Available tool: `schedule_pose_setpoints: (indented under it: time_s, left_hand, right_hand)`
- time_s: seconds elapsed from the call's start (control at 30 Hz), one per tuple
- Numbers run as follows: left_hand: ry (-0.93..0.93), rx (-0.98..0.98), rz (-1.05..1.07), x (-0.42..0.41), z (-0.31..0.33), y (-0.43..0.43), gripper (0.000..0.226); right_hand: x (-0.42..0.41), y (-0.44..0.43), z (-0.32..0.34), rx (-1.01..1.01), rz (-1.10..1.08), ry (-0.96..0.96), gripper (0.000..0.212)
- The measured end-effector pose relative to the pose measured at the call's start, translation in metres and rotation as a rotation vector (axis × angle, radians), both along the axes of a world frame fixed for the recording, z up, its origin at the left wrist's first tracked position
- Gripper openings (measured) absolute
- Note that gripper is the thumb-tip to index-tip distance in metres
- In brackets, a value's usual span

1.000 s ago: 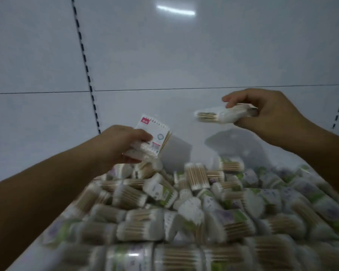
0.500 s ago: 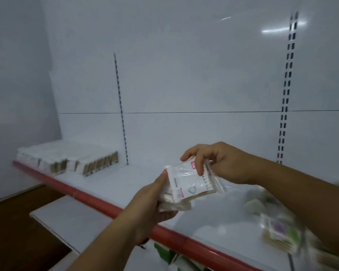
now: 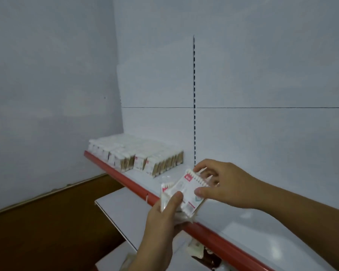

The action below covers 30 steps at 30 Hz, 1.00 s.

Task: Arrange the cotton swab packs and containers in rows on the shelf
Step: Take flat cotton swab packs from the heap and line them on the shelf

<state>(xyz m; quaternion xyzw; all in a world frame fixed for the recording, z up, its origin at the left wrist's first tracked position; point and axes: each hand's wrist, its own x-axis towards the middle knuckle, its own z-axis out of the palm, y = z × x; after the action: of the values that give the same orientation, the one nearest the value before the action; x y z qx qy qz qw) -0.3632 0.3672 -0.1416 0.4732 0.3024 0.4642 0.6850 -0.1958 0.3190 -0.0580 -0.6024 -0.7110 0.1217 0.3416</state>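
Arranged rows (image 3: 141,157) are sitting at the shelf's (image 3: 243,231) left end, with bare shelf opening to their right. My left hand (image 3: 162,218) is gripping the cotton swab packs (image 3: 186,189) over the red edge (image 3: 123,178); my right hand (image 3: 225,184) is pinching the front one. Below, I'm seeing only blurred items (image 3: 202,251). Rows are looming nearer than before.

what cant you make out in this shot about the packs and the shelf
All head view.
- held packs: count unclear, left hand and right hand cover the stack; print too small.
- rows of packs: number blurred, far off.
- things under the shelf: hidden by its red edge, cut off by the bottom edge.
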Motion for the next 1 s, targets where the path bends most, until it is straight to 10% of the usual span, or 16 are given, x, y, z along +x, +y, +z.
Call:
schedule_pose_setpoints:
  time_s: [0.27,0.83,1.0]
  left_hand:
    - [-0.040,0.035,0.221,-0.070,0.016,0.168,0.051]
    - [-0.146,0.044,0.001,-0.144,0.017,0.364,0.039]
    - [-0.037,0.101,-0.235,-0.129,0.026,0.402,0.034]
  right_hand:
    - [-0.003,0.169,0.010,0.251,-0.065,0.172,0.037]
    - [-0.067,0.398,-0.069,0.186,-0.233,-0.750,0.035]
    - [-0.091,0.372,-0.001,0.076,-0.092,0.072,0.035]
